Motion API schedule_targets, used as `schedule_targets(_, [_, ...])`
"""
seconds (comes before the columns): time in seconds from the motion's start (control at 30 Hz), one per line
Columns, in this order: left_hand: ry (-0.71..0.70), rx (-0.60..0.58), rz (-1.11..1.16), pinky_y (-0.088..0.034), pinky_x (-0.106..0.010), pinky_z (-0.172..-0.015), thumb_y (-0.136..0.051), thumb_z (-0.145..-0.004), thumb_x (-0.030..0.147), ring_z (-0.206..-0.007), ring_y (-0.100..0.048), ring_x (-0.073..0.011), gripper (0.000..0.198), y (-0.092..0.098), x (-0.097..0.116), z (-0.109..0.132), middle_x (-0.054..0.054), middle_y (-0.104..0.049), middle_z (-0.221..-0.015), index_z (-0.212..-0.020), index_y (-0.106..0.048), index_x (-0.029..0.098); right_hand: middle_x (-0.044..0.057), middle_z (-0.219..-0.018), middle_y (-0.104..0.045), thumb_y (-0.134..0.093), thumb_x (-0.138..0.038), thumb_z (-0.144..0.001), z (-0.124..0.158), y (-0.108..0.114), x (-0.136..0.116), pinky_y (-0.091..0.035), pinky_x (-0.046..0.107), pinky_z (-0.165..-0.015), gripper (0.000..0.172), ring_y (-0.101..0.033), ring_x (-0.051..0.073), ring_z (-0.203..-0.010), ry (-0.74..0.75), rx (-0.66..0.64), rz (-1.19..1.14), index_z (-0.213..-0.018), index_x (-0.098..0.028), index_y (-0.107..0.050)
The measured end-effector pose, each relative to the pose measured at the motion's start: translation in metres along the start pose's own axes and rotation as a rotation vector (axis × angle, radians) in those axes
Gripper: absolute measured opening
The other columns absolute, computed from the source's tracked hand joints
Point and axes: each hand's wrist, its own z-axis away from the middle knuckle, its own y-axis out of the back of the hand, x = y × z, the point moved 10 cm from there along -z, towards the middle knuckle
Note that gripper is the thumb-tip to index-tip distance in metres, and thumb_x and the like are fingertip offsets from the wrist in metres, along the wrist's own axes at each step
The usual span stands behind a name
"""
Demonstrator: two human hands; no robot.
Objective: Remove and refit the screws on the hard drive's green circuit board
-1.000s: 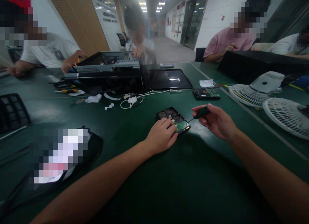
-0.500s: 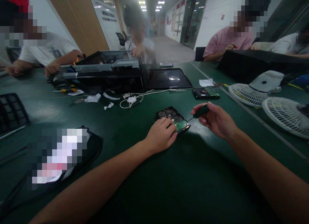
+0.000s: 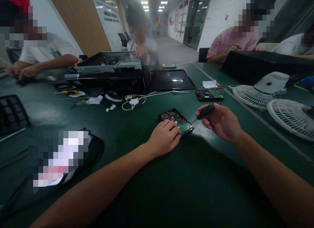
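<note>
A hard disk drive [image 3: 173,115] lies on the green table in front of me, its black casing and green circuit board facing up. My left hand [image 3: 165,136] is closed over its near left side, gripping it and covering part of the board. In my right hand [image 3: 222,121] a screwdriver with a dark green handle [image 3: 205,112] is pinched between the fingers. Its thin shaft slants down to the left, and the tip meets the drive's right corner by the board. Whether a screw sits under the tip is too small to tell.
Beyond the drive lies a second hard drive [image 3: 209,94]. White cables [image 3: 144,97] and paper scraps [image 3: 94,100] are near an opened computer case [image 3: 105,82]. White fan grilles [image 3: 291,118] stand at right, a dark bag [image 3: 96,146] at left. Several people sit around the table.
My right hand and the screwdriver handle have shifted very slightly right, with the tip still at the drive's corner. At far left, a co-worker's hand has moved away from the computer case.
</note>
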Motion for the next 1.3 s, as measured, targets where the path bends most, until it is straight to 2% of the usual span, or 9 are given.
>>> schedule_targets(0.37, [-0.022, 0.008, 0.019, -0.053, -0.045, -0.095, -0.060, -0.101, 0.030, -0.109, -0.061, -0.0278, 0.021, 0.000, 0.001, 0.000, -0.013, -0.067, -0.116, -0.111, -0.068, 0.015, 0.011, -0.108, -0.071, -0.055, -0.052, -0.097, -0.001, 0.000, 0.003, -0.028, 0.033, -0.049, 0.034, -0.042, 0.014, -0.058, 0.011, 0.004, -0.012, -0.103, -0.022, -0.069])
schedule_targets(0.57, [-0.034, 0.001, 0.027, -0.053, -0.043, -0.094, -0.058, -0.102, 0.029, -0.109, -0.061, -0.0271, 0.020, 0.000, 0.001, 0.001, -0.011, -0.067, -0.116, -0.111, -0.069, 0.015, 0.011, -0.108, -0.071, -0.056, -0.052, -0.096, 0.000, 0.001, 0.000, -0.029, 0.033, -0.049, 0.030, -0.045, 0.015, -0.057, 0.024, 0.022, -0.006, -0.099, -0.023, -0.065])
schedule_targets(0.67, [-0.033, -0.006, 0.032, -0.053, -0.043, -0.094, -0.059, -0.102, 0.028, -0.109, -0.061, -0.0268, 0.020, -0.001, 0.001, 0.001, -0.011, -0.067, -0.117, -0.113, -0.069, 0.015, 0.009, -0.103, -0.069, -0.057, -0.050, -0.095, 0.000, 0.003, -0.001, -0.026, 0.032, -0.047, 0.030, -0.042, 0.014, -0.056, 0.031, 0.032, 0.000, -0.105, -0.023, -0.067])
schedule_targets(0.8, [-0.037, -0.010, 0.036, -0.053, -0.044, -0.094, -0.061, -0.101, 0.032, -0.110, -0.060, -0.0277, 0.023, -0.001, 0.001, 0.001, -0.012, -0.066, -0.118, -0.115, -0.068, 0.015, 0.009, -0.106, -0.068, -0.060, -0.045, -0.095, -0.001, 0.008, -0.003, -0.023, 0.031, -0.045, 0.032, -0.040, 0.012, -0.058, 0.057, 0.051, -0.001, -0.113, -0.022, -0.073])
schedule_targets(0.97, [-0.047, -0.005, 0.049, -0.053, -0.045, -0.094, -0.064, -0.099, 0.034, -0.111, -0.060, -0.0284, 0.026, -0.002, 0.001, 0.002, -0.012, -0.066, -0.120, -0.117, -0.067, 0.016, 0.010, -0.112, -0.070, -0.059, -0.043, -0.095, -0.001, 0.009, -0.004, -0.030, 0.030, -0.046, 0.027, -0.044, 0.013, -0.060, 0.075, 0.057, 0.003, -0.103, -0.022, -0.075])
schedule_targets(1.17, [-0.061, 0.000, 0.047, -0.052, -0.045, -0.096, -0.064, -0.099, 0.032, -0.113, -0.060, -0.0284, 0.026, -0.003, 0.002, 0.002, -0.012, -0.066, -0.121, -0.118, -0.067, 0.015, 0.011, -0.107, -0.074, -0.055, -0.049, -0.098, -0.002, 0.005, -0.003, -0.037, 0.032, -0.049, 0.032, -0.047, 0.014, -0.057, 0.072, 0.047, -0.019, -0.104, -0.022, -0.072])
schedule_targets(1.3, [-0.076, -0.009, 0.061, -0.052, -0.045, -0.096, -0.064, -0.099, 0.030, -0.113, -0.060, -0.0282, 0.025, -0.004, 0.004, 0.002, -0.011, -0.066, -0.122, -0.119, -0.067, 0.016, 0.011, -0.106, -0.073, -0.054, -0.047, -0.097, -0.002, 0.003, -0.005, -0.037, 0.034, -0.049, 0.032, -0.047, 0.014, -0.056, 0.077, 0.047, -0.024, -0.105, -0.021, -0.072])
